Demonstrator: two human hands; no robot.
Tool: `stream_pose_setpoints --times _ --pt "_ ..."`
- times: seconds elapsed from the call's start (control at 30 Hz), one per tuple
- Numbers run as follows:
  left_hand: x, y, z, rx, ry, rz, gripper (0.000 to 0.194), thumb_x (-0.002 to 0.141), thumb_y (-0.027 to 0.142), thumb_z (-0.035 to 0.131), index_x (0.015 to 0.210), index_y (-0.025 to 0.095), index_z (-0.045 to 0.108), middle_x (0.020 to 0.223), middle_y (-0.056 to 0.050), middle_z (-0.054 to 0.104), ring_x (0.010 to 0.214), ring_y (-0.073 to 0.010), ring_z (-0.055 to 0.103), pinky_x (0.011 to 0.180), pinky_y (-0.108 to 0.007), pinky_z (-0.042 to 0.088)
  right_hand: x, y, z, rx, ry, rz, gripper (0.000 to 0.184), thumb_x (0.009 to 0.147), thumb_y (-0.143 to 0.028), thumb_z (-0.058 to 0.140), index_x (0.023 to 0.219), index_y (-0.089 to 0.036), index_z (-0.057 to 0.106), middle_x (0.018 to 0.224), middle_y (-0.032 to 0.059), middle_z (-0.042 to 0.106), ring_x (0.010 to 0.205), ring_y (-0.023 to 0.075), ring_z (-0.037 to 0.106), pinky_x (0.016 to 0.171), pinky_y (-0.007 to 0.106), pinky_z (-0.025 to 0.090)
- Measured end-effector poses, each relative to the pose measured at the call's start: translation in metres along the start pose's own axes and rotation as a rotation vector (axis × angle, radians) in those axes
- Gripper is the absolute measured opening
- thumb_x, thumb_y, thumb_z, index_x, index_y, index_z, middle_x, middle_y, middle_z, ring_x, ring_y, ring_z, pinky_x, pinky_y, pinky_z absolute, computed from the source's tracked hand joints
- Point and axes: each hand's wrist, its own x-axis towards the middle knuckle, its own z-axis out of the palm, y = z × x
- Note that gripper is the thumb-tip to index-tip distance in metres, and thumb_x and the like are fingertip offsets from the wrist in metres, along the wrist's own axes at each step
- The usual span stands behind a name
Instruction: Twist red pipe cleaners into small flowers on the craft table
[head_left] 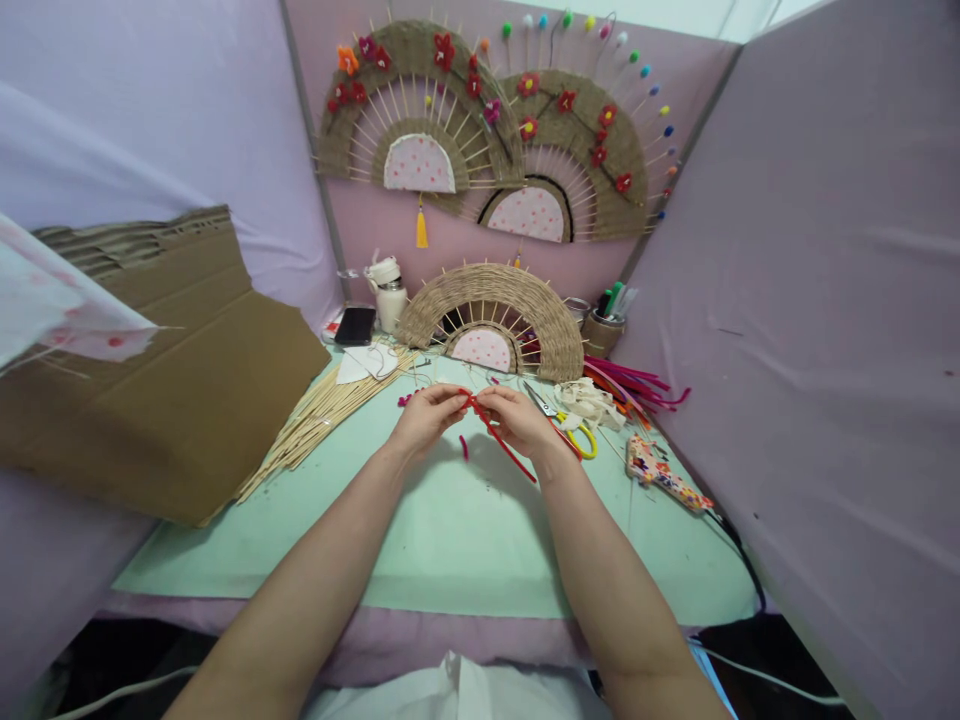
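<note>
A red pipe cleaner (504, 443) runs between my two hands above the green table, its long end slanting down to the right. My left hand (433, 415) pinches it near its upper end. Close beside, my right hand (514, 412) pinches the same pipe cleaner, fingertips almost meeting the left ones. The exact bend between the fingertips is too small to make out. A short magenta pipe cleaner piece (464, 447) lies on the table below my hands. Just right of my right hand are scissors with yellow handles (585, 440).
A twine-wrapped fan (491, 320) stands behind my hands. Bamboo sticks (315, 418) and a cardboard sheet (150, 370) are on the left. To the right lie magenta pipe cleaners (637, 380), cream fabric strips (589, 402) and a floral glue gun (664, 472) with a cord. Decorated fans (581, 100) hang behind.
</note>
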Motion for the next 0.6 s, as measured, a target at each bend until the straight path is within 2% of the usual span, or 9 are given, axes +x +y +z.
stream_pose_setpoints --times 0.1,0.2,0.37,0.47,0.6 --pt "0.0 -0.001 -0.001 -0.008 -0.087 -0.037 0.027 0.054 0.026 0.08 0.075 0.014 0.068 0.074 -0.002 0.065 0.065 -0.0082 0.056 0.066 -0.023 0.045 0.001 0.0 -0.002 0.071 -0.04 0.088 0.019 0.063 -0.031 0.067 0.07 -0.018 0.055 0.058 -0.0055 0.047 0.052 0.0063 0.038 0.045 0.019 0.021" --pt "0.0 0.0 -0.006 0.032 -0.17 -0.111 0.027 0.055 0.026 0.08 0.076 0.012 0.068 0.069 -0.002 0.063 0.061 -0.0073 0.054 0.063 -0.022 0.044 0.002 0.001 -0.004 0.066 -0.12 0.11 0.023 0.062 -0.033 0.069 0.068 -0.018 0.053 0.052 -0.0079 0.038 0.048 0.0053 0.03 0.043 0.02 0.015" --pt "-0.002 0.004 -0.011 0.112 -0.233 -0.243 0.03 0.055 0.027 0.08 0.078 0.013 0.069 0.065 -0.002 0.061 0.058 -0.0073 0.054 0.062 -0.024 0.045 0.001 0.002 -0.005 0.029 -0.223 0.115 0.025 0.061 -0.034 0.069 0.069 -0.018 0.051 0.051 -0.0086 0.038 0.045 0.0048 0.026 0.042 0.02 0.011" --pt "-0.001 0.004 -0.01 0.124 -0.163 -0.212 0.03 0.054 0.028 0.08 0.077 0.013 0.068 0.068 -0.002 0.062 0.059 -0.0073 0.054 0.065 -0.024 0.046 0.0 0.002 -0.003 -0.038 -0.193 0.082 0.027 0.065 -0.039 0.066 0.071 -0.018 0.051 0.051 -0.0088 0.038 0.044 0.0047 0.026 0.042 0.02 0.012" --pt "0.002 0.0 -0.004 0.147 0.064 -0.058 0.033 0.053 0.032 0.079 0.077 0.013 0.069 0.074 -0.005 0.065 0.064 -0.0101 0.057 0.069 -0.027 0.047 -0.002 0.001 -0.003 -0.139 -0.085 0.027 0.032 0.071 -0.048 0.059 0.071 -0.017 0.051 0.051 -0.0077 0.039 0.043 0.0049 0.027 0.041 0.021 0.015"
